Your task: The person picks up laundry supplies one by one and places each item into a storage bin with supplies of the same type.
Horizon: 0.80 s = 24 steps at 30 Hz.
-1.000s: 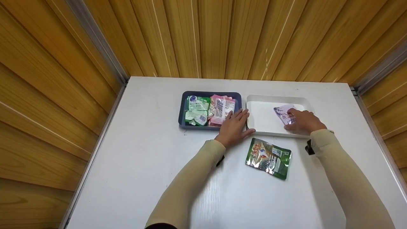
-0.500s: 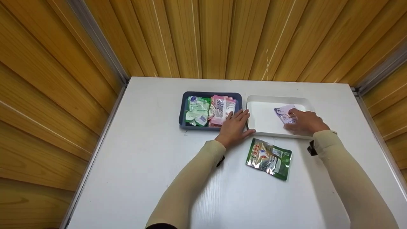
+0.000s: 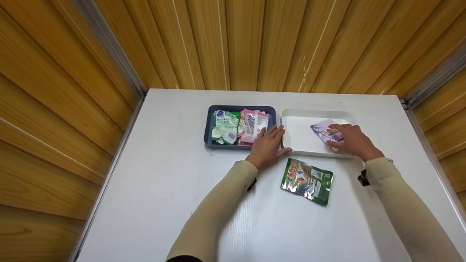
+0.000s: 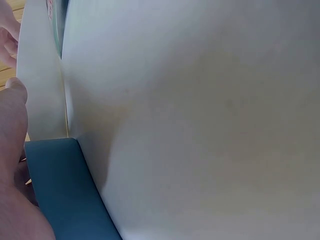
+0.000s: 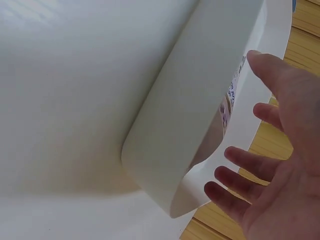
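Note:
In the head view my left hand (image 3: 266,147) rests spread across the neighbouring edges of a dark blue tray (image 3: 208,125) and a white tray (image 3: 300,113). Its fingertips reach the pink packets (image 3: 252,125) in the blue tray; green packets (image 3: 225,126) lie left of those. My right hand (image 3: 352,141) is over the right part of the white tray. Under its fingers lies a purple-and-white packet (image 3: 324,131), partly covered by the hand. From the right wrist, the fingers look spread apart and loosely bent, with nothing between them, and the packet (image 5: 228,100) lies below inside the tray.
A shiny green-and-silver pouch (image 3: 307,182) lies flat on the white table (image 3: 164,182), just in front of the white tray. Yellow wood-panelled walls (image 3: 247,43) stand behind the table and at both sides.
My right hand has let go of the purple packet and lifted slightly, moving a little to the right. More of the packet shows now. The left hand has stayed in place.

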Tool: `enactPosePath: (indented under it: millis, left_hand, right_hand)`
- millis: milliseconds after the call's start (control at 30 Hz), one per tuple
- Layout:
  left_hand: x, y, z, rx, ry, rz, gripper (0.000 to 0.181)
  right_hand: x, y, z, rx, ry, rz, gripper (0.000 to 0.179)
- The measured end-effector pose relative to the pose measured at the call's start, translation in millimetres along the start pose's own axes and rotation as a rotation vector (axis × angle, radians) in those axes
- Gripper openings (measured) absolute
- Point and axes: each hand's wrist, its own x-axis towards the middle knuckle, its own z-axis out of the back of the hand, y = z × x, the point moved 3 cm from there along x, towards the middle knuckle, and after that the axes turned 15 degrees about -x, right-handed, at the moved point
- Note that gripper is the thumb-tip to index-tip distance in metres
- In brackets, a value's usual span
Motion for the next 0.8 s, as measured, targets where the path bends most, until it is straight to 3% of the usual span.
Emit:
enactPosePath:
  millis: [300,500,800]
  left_hand:
    - [-0.5,0.3,-0.7,-0.009,0.002,0.0,0.084]
    - [-1.3,0.8,-0.4,-0.018,0.0,0.004,0.083]
    - [-1.0,0.7,-0.2,-0.012,0.003,0.004,0.083]
  right_hand:
    - [-18.3,16.0,-2.4,0.048,-0.167,0.089,0.074]
    - [-28.5,30.4,-3.5,0.008,-0.275,0.148,0.071]
    - [-42.2,50.7,-5.4,-0.048,-0.368,0.236,0.074]
